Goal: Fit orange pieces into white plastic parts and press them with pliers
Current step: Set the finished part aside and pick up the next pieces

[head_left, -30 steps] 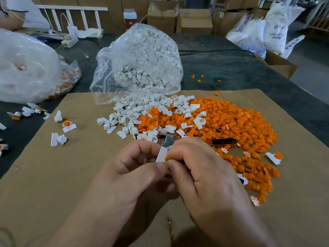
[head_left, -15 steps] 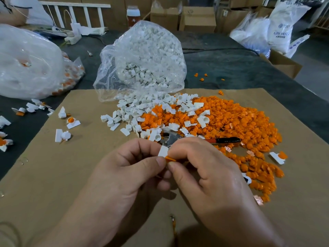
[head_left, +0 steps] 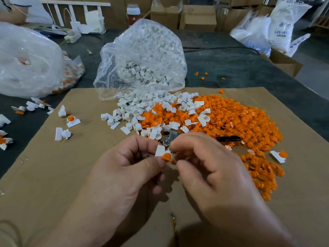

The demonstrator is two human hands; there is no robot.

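The left hand (head_left: pixel 124 175) pinches a white plastic part (head_left: pixel 159 150) between thumb and forefinger. Its flat tab points up and an orange piece (head_left: pixel 167 156) sits in its lower end. The right hand (head_left: pixel 217 179) has its fingers curled, with forefinger and thumb tips just beside that piece; whether they touch or grip it I cannot tell.

Both hands are above the near middle of the cardboard sheet (head_left: pixel 62 175) that lies on the dark worktop (head_left: pixel 231 65). Just beyond the fingertips lie the pliers (head_left: pixel 169 138), metal head toward the hands, with a black handle (head_left: pixel 228 138) showing to the right.

Behind them a heap of loose white parts (head_left: pixel 135 111) meets a wider heap of orange pieces (head_left: pixel 240 122) that runs toward the sheet's right edge. At the sheet's far edge a clear bag (head_left: pixel 146 50) of white parts opens toward the heaps. Near the left edge sit 3 stray parts (head_left: pixel 72 121), 1 of them showing orange. A cloudy bag (head_left: pixel 26 59) rests at the worktop's far left.
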